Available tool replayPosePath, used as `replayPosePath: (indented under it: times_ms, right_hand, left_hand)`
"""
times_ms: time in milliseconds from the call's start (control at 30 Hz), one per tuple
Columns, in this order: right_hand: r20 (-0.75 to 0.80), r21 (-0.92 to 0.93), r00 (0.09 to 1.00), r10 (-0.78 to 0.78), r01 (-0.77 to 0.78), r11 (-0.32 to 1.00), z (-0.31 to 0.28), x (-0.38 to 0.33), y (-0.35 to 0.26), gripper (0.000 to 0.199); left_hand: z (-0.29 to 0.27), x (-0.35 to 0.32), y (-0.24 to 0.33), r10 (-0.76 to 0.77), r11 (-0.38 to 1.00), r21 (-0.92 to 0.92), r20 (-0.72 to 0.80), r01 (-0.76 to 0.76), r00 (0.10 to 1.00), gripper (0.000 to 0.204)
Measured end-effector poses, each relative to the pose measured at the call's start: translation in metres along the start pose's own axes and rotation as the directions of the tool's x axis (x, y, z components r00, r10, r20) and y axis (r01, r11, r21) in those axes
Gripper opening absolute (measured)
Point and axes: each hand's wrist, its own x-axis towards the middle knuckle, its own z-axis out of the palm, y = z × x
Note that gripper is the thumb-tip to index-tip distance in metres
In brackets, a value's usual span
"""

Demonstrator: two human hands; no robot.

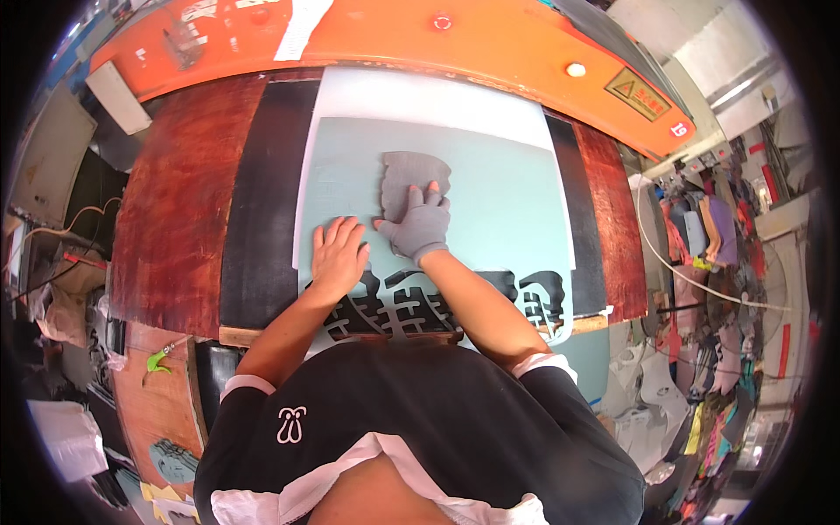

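A pale green sheet (507, 201) lies on a white board (429, 92) in front of me. On the sheet rests a flat grey piece (411, 168) with wavy side edges. My right hand (420, 226), in a grey glove with bare fingertips, lies over the near part of this piece. Its fingers are spread, and the thumb is by the left edge. My bare left hand (339, 254) lies flat on the sheet, left of the piece, holding nothing. Cut-out shapes (420, 302) run along the sheet's near edge, partly hidden by my forearms.
An orange machine beam (376, 39) crosses the far side. Dark boards and reddish-brown panels (179, 201) flank the sheet. A white cable (691, 278) hangs at the right, near piles of coloured pieces (700, 227). A bright green tool (157, 360) lies at the lower left.
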Motion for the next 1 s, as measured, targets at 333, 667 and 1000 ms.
replayPosePath:
  times_ms: [333,667,1000]
  right_hand:
    - [-0.016,0.235,0.995,0.094,-0.087,0.968,-0.006,0.003,-0.003,0.087]
    - [-0.094,0.976,0.994,0.047,0.083,0.202,-0.013,0.017,0.086,0.072]
    - [-0.211,0.116,0.964,0.162,-0.14,0.983,-0.017,-0.001,0.103,0.08]
  left_hand:
    - [0.005,-0.004,0.003,0.068,0.989,0.135,-0.003,-0.067,0.998,0.036]
    - [0.005,-0.006,0.004,0.062,0.988,0.145,-0.005,-0.06,0.998,0.036]
    - [0.004,-0.007,0.006,0.057,0.99,0.128,-0.004,-0.056,0.998,0.036]
